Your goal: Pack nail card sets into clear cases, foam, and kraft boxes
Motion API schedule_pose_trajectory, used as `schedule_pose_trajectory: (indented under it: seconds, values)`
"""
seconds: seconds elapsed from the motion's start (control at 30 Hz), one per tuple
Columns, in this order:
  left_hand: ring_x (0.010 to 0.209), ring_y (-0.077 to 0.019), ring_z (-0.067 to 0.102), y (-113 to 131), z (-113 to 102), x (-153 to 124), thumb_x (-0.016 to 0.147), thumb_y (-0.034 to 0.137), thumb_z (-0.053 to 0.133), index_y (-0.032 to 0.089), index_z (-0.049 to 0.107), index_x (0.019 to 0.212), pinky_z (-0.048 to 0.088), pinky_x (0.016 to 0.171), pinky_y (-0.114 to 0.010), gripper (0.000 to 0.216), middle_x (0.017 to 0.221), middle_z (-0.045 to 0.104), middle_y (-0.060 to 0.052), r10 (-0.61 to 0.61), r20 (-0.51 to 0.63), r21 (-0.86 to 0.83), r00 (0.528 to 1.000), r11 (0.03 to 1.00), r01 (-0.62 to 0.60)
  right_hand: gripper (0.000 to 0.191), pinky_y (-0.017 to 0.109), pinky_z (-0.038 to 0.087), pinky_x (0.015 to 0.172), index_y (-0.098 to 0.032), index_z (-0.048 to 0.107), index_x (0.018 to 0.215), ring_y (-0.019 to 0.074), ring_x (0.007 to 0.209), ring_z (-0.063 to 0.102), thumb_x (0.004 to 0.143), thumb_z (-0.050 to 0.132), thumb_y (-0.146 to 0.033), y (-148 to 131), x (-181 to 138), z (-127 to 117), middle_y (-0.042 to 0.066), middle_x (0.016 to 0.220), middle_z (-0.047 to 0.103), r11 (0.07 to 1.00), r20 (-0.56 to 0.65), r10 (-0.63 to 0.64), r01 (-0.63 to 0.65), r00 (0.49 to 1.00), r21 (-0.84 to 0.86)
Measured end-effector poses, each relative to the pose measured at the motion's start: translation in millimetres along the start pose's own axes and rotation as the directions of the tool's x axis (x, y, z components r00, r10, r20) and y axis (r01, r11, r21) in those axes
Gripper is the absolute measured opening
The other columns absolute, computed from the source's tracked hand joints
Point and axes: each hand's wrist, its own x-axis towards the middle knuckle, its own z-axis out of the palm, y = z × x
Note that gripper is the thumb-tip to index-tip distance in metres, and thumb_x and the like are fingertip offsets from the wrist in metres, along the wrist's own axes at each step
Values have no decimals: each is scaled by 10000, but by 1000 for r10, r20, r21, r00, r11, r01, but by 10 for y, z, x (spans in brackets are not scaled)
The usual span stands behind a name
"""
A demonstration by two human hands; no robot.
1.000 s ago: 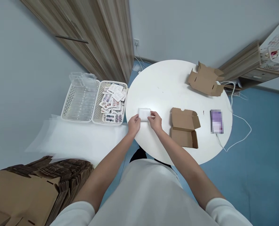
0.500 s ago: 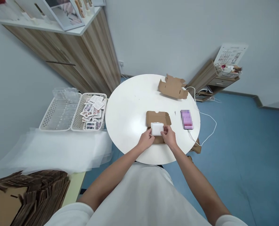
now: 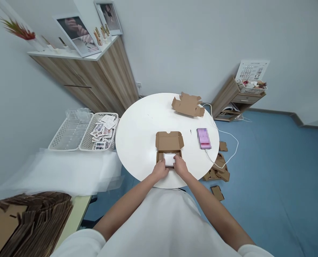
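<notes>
A small white wrapped packet (image 3: 169,160) lies within the open brown cardboard box (image 3: 169,141), whose lid stands raised on the far side. My left hand (image 3: 160,169) grips the packet's left edge, thumb and fingers closed. On the opposite edge, my right hand (image 3: 180,165) has its fingers closed on the same packet. Both hands reach over the near wall of the box and hide parts of it. What the white wrapping covers cannot be seen.
On the round white table (image 3: 134,142) are an unfolded cardboard box (image 3: 188,105) and a phone (image 3: 204,138) with a white cable. Two baskets (image 3: 98,149), translucent sheets (image 3: 68,171) and stacked flat cardboard (image 3: 41,221) are at left. Finished-looking small boxes (image 3: 218,171) lie on the floor.
Both hands have lowered the white packet toward me and into the box; before, it was held above it. The camera view has shifted, too.
</notes>
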Motion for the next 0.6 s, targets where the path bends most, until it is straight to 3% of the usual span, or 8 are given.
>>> schedule_pose_trajectory:
  seconds: [0.2, 0.3, 0.4, 0.47, 0.53, 0.6]
  values:
    - [1047, -238, 460, 41, 18, -9, 683, 195, 475, 110, 417, 1129, 383, 814, -296, 457, 1126, 474, -144, -37, -41, -18, 998, 999, 36, 309, 264, 380, 708, -168, 460, 1036, 177, 896, 508, 734, 440, -104, 19, -56, -53, 91, 1029, 496, 990, 25, -123, 124, 992, -63]
    - [1015, -232, 475, 50, 14, -27, 678, 170, 470, 127, 437, 1111, 391, 806, -303, 436, 1098, 484, -135, -17, -106, -73, 994, 997, 10, 306, 290, 405, 731, -178, 472, 1039, 195, 960, 494, 743, 420, -117, 57, -109, -104, 104, 1114, 460, 972, -55, -236, 236, 970, -14]
    - [1021, -222, 474, 15, -52, -27, 695, 169, 458, 154, 457, 1098, 384, 833, -310, 403, 1112, 472, -117, 25, -240, -152, 970, 986, -63, 299, 318, 410, 792, -200, 489, 1045, 202, 1031, 464, 768, 389, -154, 137, -80, -247, 95, 1173, 438, 932, -207, -337, 356, 919, 65]
    - [1059, -208, 455, -48, -151, 16, 728, 200, 449, 169, 446, 1124, 359, 879, -305, 397, 1145, 453, -107, 1, -365, -227, 931, 970, -90, 290, 337, 404, 824, -201, 498, 1049, 203, 1008, 475, 776, 403, -224, 214, 33, -395, 97, 1142, 469, 933, -323, -267, 328, 908, 152]
    - [1085, -205, 442, -140, -284, 106, 760, 271, 444, 162, 414, 1169, 349, 895, -302, 423, 1189, 427, -120, -98, -438, -339, 893, 938, -64, 347, 345, 427, 774, -182, 494, 1058, 196, 869, 525, 751, 455, -340, 295, 216, -552, 107, 1083, 509, 939, -353, -54, 168, 934, 299]
    - [1033, -206, 486, -242, -423, 226, 780, 352, 426, 157, 413, 1170, 373, 858, -312, 437, 1225, 412, -137, -253, -400, -489, 881, 872, 28, 395, 318, 456, 694, -179, 504, 1027, 171, 763, 543, 737, 450, -442, 365, 423, -678, 99, 1033, 545, 855, -214, 144, -13, 966, 519]
